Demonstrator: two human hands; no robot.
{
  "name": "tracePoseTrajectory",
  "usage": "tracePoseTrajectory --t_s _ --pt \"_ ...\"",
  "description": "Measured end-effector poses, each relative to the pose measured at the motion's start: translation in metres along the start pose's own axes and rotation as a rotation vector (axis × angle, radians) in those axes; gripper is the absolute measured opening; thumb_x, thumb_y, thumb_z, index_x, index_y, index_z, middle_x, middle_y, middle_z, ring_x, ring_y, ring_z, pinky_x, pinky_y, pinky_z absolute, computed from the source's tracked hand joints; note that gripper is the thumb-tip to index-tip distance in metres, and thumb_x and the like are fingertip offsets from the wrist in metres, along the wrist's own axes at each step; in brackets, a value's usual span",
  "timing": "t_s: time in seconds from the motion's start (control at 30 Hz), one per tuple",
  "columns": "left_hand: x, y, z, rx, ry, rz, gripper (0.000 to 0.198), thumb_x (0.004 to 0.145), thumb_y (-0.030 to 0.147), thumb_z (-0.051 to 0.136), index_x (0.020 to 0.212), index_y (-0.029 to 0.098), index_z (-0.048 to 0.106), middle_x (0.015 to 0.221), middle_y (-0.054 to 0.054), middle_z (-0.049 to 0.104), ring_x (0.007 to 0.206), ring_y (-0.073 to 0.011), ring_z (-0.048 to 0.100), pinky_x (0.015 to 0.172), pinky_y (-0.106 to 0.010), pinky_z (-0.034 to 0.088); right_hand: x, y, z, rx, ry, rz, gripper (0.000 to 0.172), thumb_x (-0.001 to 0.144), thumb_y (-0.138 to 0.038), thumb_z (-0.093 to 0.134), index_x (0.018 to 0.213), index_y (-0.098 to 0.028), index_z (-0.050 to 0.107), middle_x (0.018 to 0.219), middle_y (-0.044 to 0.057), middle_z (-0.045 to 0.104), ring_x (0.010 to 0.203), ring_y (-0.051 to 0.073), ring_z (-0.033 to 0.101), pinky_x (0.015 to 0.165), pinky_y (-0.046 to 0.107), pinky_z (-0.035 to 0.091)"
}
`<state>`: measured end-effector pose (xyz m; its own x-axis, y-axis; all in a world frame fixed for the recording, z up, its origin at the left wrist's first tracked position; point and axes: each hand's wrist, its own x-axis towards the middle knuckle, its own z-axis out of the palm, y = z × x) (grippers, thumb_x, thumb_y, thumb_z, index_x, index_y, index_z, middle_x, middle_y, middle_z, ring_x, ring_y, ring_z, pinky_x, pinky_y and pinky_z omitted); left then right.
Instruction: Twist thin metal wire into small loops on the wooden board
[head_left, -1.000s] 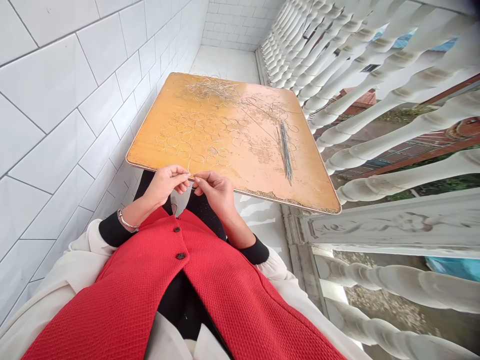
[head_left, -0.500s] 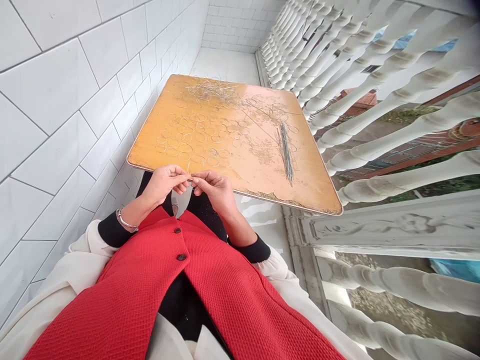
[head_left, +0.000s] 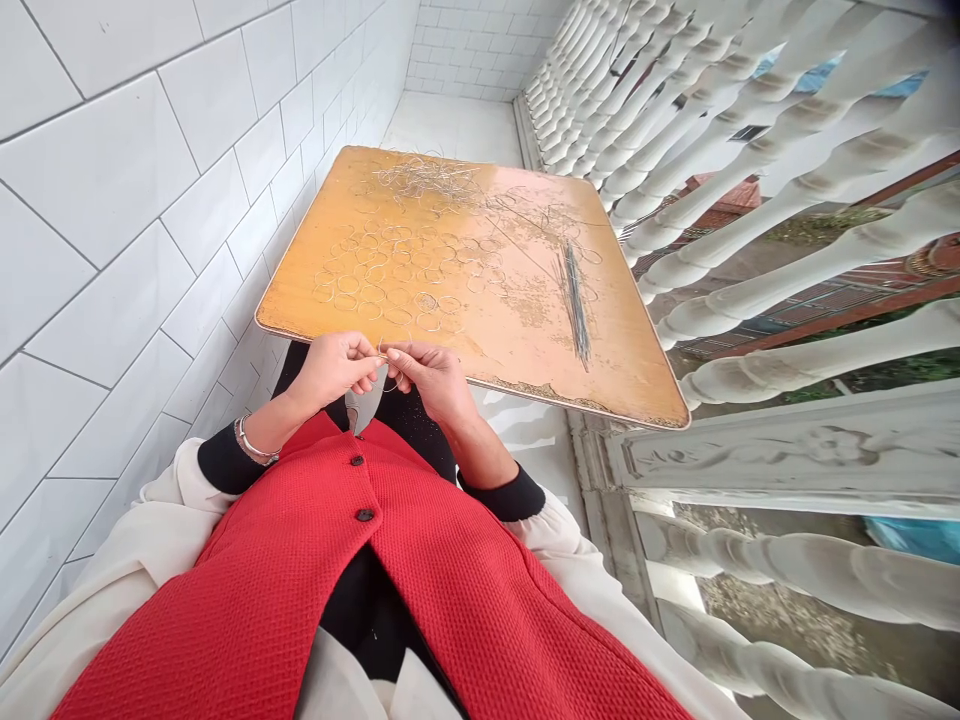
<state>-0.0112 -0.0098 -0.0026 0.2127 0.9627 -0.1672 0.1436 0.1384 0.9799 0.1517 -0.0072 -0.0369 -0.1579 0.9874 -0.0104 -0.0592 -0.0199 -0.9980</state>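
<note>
While both forearms reach forward from the lap, wrists bent inward, the person's left hand (head_left: 337,368) and right hand (head_left: 435,380) meet fingertip to fingertip. Each pinches one thin wire loop (head_left: 382,346) between thumb and forefinger, the other fingers curled under. The loop is at the near edge of a tabletop (head_left: 637,375), left of that edge's middle; its exact outline is too fine to make out.

The tabletop is rectangular with rounded corners, its coating worn along the near edge. Its left edge runs beside a white tiled wall (head_left: 112,210), its right edge beside a white balustrade (head_left: 765,245). A gap of surface separates the ring group from the wire bundle, and another stretch reaches the near right corner.

Counted: two hands, one held loop, one bundle of straight wires (head_left: 576,310) near the right edge, one tangled heap of wire (head_left: 427,180) near the far edge, and dozens of flat wire rings (head_left: 390,268) toward the left, overlapping too much for an exact number.
</note>
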Motion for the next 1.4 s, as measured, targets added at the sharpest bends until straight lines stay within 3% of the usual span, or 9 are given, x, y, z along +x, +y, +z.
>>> tracePoseTrajectory --t_s 0.13,0.27,0.37,0.47,0.63,0.83,1.1,1.4 --pt "0.001 -0.001 0.0 0.04 -0.014 0.017 0.018 0.078 0.012 0.073 0.068 0.013 0.058 0.054 0.002 0.062 0.044 -0.0069 0.058 0.043 -0.017 0.046 0.002 -0.004 0.0 0.012 -0.049 0.022 0.044 0.063 -0.058 0.081 0.079 -0.018 0.076 0.055 -0.004 0.057 0.044 0.005 0.04 0.042 0.021 0.032" --pt "0.002 -0.003 -0.001 0.008 -0.007 0.009 0.016 0.079 0.013 0.071 0.07 0.013 0.058 0.055 0.002 0.062 0.045 -0.0068 0.057 0.045 -0.018 0.045 0.006 -0.002 0.002 0.033 -0.001 0.028 0.037 0.059 -0.052 0.084 0.072 -0.019 0.074 0.053 -0.004 0.056 0.046 0.005 0.038 0.041 0.021 0.027" --pt "0.001 -0.007 -0.003 -0.174 -0.078 -0.014 0.011 0.079 0.018 0.072 0.08 0.012 0.063 0.064 0.0 0.067 0.049 -0.0054 0.057 0.05 -0.017 0.044 0.009 0.002 0.002 0.082 0.083 0.009 0.034 0.06 -0.05 0.083 0.069 -0.019 0.072 0.053 -0.005 0.054 0.046 0.005 0.037 0.042 0.022 0.026" --pt "0.0 -0.014 -0.002 -0.369 -0.156 -0.061 0.019 0.077 0.024 0.075 0.088 0.012 0.066 0.076 -0.001 0.07 0.055 -0.0048 0.059 0.052 -0.017 0.044 0.009 0.005 0.002 0.127 0.143 -0.018 0.034 0.061 -0.051 0.082 0.069 -0.02 0.069 0.054 -0.005 0.052 0.046 0.006 0.036 0.043 0.022 0.027" --pt "-0.001 -0.021 0.005 -0.534 -0.215 -0.066 0.026 0.082 0.037 0.072 0.077 0.013 0.061 0.08 -0.004 0.071 0.058 -0.0061 0.061 0.05 -0.017 0.043 0.008 0.004 0.0 0.211 0.143 0.005 0.038 0.056 -0.052 0.085 0.072 -0.02 0.071 0.055 -0.006 0.053 0.047 0.005 0.04 0.043 0.021 0.028" --pt "-0.002 -0.023 0.006 -0.526 -0.226 -0.015 0.03 0.08 0.042 0.075 0.077 0.014 0.064 0.068 -0.001 0.068 0.056 -0.0084 0.064 0.05 -0.018 0.047 0.008 -0.001 -0.005 0.213 0.032 0.052 0.04 0.055 -0.052 0.087 0.071 -0.019 0.073 0.051 -0.005 0.052 0.044 0.004 0.033 0.041 0.021 0.021" --pt "0.002 -0.031 -0.004 -0.429 -0.255 -0.029 0.043 0.067 0.049 0.084 0.086 0.013 0.07 0.068 -0.003 0.071 0.055 -0.0101 0.064 0.052 -0.02 0.048 0.005 0.003 0.0 0.21 0.049 -0.029 0.038 0.058 -0.052 0.086 0.067 -0.019 0.069 0.049 -0.006 0.051 0.042 0.003 0.031 0.041 0.021 0.02" --pt "-0.002 -0.027 -0.002 -0.538 -0.182 -0.063 0.028 0.076 0.037 0.077 0.072 0.012 0.065 0.071 -0.004 0.069 0.054 -0.0055 0.056 0.046 -0.016 0.04 0.005 0.001 -0.003 0.118 0.088 -0.064 0.037 0.06 -0.051 0.085 0.07 -0.018 0.071 0.05 -0.005 0.053 0.044 0.005 0.034 0.042 0.022 0.024"
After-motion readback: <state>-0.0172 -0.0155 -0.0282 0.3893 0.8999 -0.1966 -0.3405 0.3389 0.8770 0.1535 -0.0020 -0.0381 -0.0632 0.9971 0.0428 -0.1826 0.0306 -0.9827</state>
